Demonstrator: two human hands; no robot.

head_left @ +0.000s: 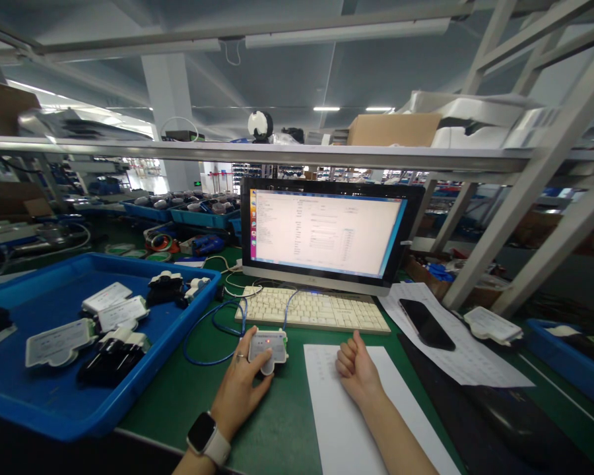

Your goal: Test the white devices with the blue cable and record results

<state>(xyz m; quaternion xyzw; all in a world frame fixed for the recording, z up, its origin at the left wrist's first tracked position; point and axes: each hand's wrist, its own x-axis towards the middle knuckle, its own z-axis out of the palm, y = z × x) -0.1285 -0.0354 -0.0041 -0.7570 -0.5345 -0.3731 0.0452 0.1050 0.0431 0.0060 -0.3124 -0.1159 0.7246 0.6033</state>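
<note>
Steadily, a white module (pixel 278 344) with a red light lit sits on the green surface (pixel 148 429) under the left hand (pixel 237 390), which reaches in from seven o'clock, its grip closed on the housing with the thumb across the face. A blue cable (pixel 286 315) runs up from the module's edge at one o'clock, more of it looping at ten. The right hand (pixel 360 371), at three o'clock, is curled into a fist, thumb up, with nothing visible in its grip, above a printed sheet (pixel 334 422). A keyboard (pixel 321 311) lies just beyond at twelve to one, below a monitor (pixel 321 231) showing a form-like window, its text too small to read. At nine o'clock, a blue tray (pixel 30 396) carries similar units; a phone (pixel 427 323) rests between two and three. The step appears to be a powered check; the next move likely calls for holding the module still while the screen is read.
</note>
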